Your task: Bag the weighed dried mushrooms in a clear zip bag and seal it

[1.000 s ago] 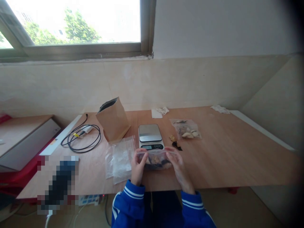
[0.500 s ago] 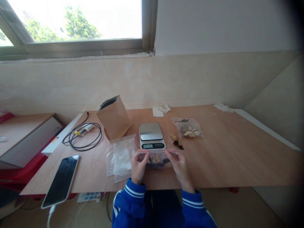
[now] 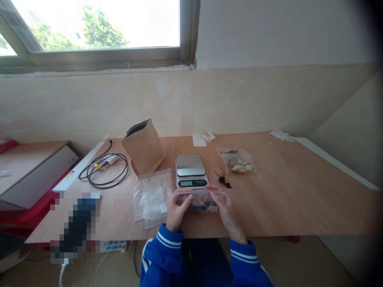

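Note:
Between my hands, just in front of the scale, is a clear zip bag (image 3: 201,202) with pinkish-brown and dark dried pieces inside. My left hand (image 3: 178,207) pinches its top edge near the left corner, thumb on the near side. At the right end, my right hand (image 3: 222,205) grips the same edge between thumb and fingers. The digital kitchen scale (image 3: 190,165) has a bare metal plate and a lit display. To the left lie flat clear zip bags (image 3: 155,197). Right of the scale are loose dried pieces (image 3: 223,178), one tan and one black.
A brown paper pouch (image 3: 144,147) stands open behind the flat bags. A filled zip bag (image 3: 237,161) lies right of the scale. At left are a coiled black cable (image 3: 103,171) and a pixelated phone (image 3: 78,225) at the table edge. Crumpled tissue (image 3: 207,137) lies near the wall.
My right hand's fingers have shifted slightly left along the bag's top edge, and my left thumb has slid a little right. The bag stays in both hands.

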`<state>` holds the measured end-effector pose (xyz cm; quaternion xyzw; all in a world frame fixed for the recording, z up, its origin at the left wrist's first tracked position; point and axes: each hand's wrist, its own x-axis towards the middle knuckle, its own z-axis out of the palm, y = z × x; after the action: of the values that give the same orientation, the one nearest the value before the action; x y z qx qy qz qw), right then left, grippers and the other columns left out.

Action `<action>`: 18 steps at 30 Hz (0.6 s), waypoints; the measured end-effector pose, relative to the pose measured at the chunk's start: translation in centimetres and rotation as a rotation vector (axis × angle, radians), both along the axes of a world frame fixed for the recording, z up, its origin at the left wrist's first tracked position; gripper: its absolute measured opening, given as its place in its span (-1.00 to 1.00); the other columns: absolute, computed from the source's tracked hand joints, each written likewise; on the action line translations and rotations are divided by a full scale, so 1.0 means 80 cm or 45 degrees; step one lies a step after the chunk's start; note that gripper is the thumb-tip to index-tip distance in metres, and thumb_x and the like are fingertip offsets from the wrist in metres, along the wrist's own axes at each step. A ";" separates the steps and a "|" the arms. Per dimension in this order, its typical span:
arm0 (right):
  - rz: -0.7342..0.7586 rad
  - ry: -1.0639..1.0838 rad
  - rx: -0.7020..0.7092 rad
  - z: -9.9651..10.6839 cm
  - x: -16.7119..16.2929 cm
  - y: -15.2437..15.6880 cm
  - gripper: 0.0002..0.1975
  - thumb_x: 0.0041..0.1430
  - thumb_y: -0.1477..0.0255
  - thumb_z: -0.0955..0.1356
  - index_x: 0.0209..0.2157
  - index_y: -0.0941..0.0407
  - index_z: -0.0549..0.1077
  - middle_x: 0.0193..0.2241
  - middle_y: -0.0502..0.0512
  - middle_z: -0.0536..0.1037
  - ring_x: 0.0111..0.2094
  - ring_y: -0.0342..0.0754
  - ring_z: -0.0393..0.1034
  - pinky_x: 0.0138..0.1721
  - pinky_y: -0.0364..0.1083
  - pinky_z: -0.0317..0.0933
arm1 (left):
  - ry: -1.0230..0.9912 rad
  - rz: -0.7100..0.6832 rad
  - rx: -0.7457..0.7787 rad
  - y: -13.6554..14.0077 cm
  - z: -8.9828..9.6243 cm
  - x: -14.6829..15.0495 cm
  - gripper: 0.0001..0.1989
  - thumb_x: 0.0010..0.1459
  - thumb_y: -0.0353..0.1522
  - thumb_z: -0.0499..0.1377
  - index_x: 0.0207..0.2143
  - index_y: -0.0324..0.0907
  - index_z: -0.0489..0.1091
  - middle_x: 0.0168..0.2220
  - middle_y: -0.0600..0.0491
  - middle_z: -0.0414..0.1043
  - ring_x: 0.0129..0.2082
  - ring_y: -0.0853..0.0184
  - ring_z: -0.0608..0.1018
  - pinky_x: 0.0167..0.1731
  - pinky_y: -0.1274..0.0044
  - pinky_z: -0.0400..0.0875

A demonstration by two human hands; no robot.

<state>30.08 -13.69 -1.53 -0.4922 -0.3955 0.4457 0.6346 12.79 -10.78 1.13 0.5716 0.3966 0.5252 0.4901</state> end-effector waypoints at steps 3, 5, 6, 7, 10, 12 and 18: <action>0.037 0.018 0.000 -0.001 -0.002 -0.001 -0.68 0.04 0.14 0.41 -0.23 0.04 0.56 -0.21 0.08 0.60 -0.15 0.05 0.48 -0.07 0.01 0.34 | 0.018 0.050 0.031 0.001 -0.001 0.000 -0.82 0.06 -0.27 0.27 -0.36 -0.22 0.50 -0.34 -0.01 0.49 -0.26 0.28 0.51 -0.19 0.49 0.36; 0.070 0.019 -0.009 0.001 -0.003 -0.002 -0.71 0.04 0.16 0.42 -0.26 0.04 0.56 -0.22 0.08 0.60 -0.15 0.06 0.48 -0.06 0.02 0.34 | 0.022 0.059 0.039 0.001 -0.001 0.000 -0.83 0.08 -0.27 0.26 -0.37 -0.21 0.49 -0.34 0.00 0.48 -0.27 0.29 0.51 -0.20 0.50 0.36; 0.088 0.015 -0.019 0.003 -0.003 -0.003 -0.71 0.03 0.17 0.43 -0.26 0.05 0.56 -0.23 0.09 0.60 -0.16 0.06 0.48 -0.06 0.02 0.34 | 0.023 0.057 0.043 0.002 -0.001 0.000 -0.83 0.08 -0.27 0.25 -0.38 -0.21 0.49 -0.34 0.00 0.48 -0.27 0.28 0.51 -0.20 0.50 0.36; 0.105 0.006 -0.032 0.005 -0.004 -0.003 -0.71 0.02 0.18 0.44 -0.25 0.05 0.56 -0.24 0.09 0.60 -0.17 0.06 0.49 -0.08 0.02 0.35 | 0.022 0.051 0.045 0.002 0.000 -0.001 -0.83 0.08 -0.27 0.25 -0.38 -0.21 0.48 -0.35 0.00 0.48 -0.26 0.28 0.51 -0.20 0.49 0.36; 0.097 -0.062 -0.048 0.009 -0.006 -0.002 -0.71 -0.02 0.20 0.46 -0.29 0.09 0.56 -0.30 0.09 0.60 -0.25 0.05 0.50 -0.17 -0.01 0.38 | 0.015 0.026 0.038 0.002 0.003 -0.001 -0.83 0.08 -0.27 0.25 -0.39 -0.21 0.48 -0.36 0.00 0.47 -0.27 0.28 0.50 -0.20 0.49 0.36; 0.046 -0.128 -0.019 0.012 -0.007 0.000 -0.74 -0.01 0.21 0.45 -0.35 0.10 0.56 -0.36 0.07 0.59 -0.28 0.03 0.49 -0.21 -0.03 0.37 | 0.007 0.028 0.033 0.001 0.003 -0.002 -0.83 0.07 -0.27 0.25 -0.39 -0.21 0.48 -0.36 0.01 0.46 -0.28 0.29 0.50 -0.20 0.49 0.36; -0.026 -0.221 0.118 0.016 -0.015 0.003 -0.84 0.03 0.27 0.43 -0.44 0.08 0.55 -0.41 0.04 0.56 -0.29 0.00 0.45 -0.22 -0.06 0.33 | -0.020 0.052 0.001 0.002 0.000 -0.002 -0.84 0.05 -0.28 0.27 -0.40 -0.21 0.49 -0.38 0.03 0.47 -0.30 0.31 0.51 -0.24 0.52 0.37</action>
<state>28.92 -13.47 -0.27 -0.5030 -0.4641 0.3761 0.6246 12.60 -10.59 1.12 0.5596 0.4040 0.5396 0.4821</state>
